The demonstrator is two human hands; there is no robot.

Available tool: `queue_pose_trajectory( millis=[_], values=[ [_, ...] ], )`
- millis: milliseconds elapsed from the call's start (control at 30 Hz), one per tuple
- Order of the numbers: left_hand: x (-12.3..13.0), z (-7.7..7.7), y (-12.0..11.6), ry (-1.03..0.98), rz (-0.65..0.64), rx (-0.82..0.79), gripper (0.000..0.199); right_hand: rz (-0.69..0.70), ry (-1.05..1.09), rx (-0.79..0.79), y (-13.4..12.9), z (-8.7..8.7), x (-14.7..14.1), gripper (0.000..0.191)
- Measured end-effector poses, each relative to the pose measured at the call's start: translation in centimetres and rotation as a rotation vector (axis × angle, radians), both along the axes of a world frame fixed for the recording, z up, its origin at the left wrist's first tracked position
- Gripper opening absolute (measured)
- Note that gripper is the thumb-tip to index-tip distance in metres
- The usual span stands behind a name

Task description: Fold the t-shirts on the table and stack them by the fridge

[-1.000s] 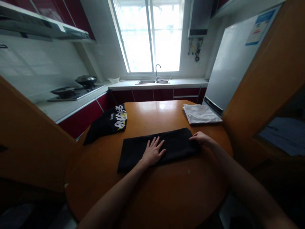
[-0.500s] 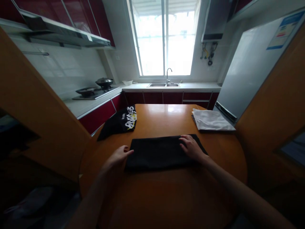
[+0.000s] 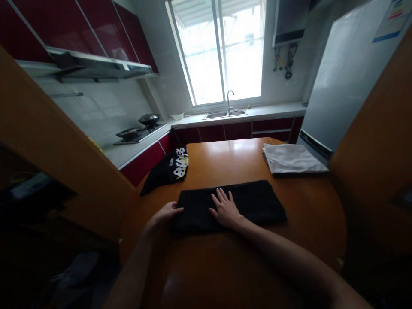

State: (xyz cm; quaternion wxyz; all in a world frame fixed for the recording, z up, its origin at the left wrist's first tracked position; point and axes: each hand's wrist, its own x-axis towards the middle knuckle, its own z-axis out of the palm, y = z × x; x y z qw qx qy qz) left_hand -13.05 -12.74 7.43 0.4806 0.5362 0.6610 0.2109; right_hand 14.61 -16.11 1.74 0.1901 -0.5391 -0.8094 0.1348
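Observation:
A dark folded garment (image 3: pixel 254 199) lies as a flat, long rectangle across the wooden table in front of me; its exact kind does not show. At its left edge is my left hand (image 3: pixel 165 214), thumb over the top and fingers curled at the side, closed on the cloth. My right hand (image 3: pixel 225 210) rests palm down near the garment's middle, its fingers spread and pressing nothing but the fabric. Beyond the left hand sits a black piece of clothing (image 3: pixel 161 171) with white and yellow lettering.
The wooden table (image 3: pixel 225 161) has rounded ends. On its right side lies a stack of folded cloth, white on top (image 3: pixel 292 156). Farther off are a counter with a sink (image 3: pixel 225 114), a stove with pans (image 3: pixel 128 134) and a fridge (image 3: pixel 347 81) at the right.
My right hand has slid left from the garment's right part to its middle, fingers now spread. The left hand has closed at the left edge. The view has tilted slightly.

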Motion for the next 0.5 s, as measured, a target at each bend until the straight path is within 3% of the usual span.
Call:
queue_pose_trajectory(
  millis=[100, 267, 367, 433, 500],
  values=[
    [0.8, 1.8, -0.4, -0.029, -0.030, 0.010, 0.068, -0.066, 0.156, 0.029, -0.4, 1.2, 0.0, 0.058],
    [4.6, 6.9, 0.4, -0.006, -0.141, 0.172, 0.058, -0.139, 0.703, -0.113, 0.4, 5.5, 1.1, 0.040],
    [10.2, 9.1, 1.1, 0.003, -0.326, 0.262, 0.044, -0.119, 1.002, -0.383, 1.2, 8.4, 3.5, 0.041],
    [14.8, 9.1, 1.3, 0.032, -0.433, 0.337, 0.034, -0.140, 1.135, -0.525, 1.5, 9.7, 5.9, 0.044],
    [19.4, 8.2, 1.1, -0.029, -0.540, 0.397, 0.029, -0.184, 1.182, -0.551, 1.7, 10.1, 8.7, 0.043]
  ],
)
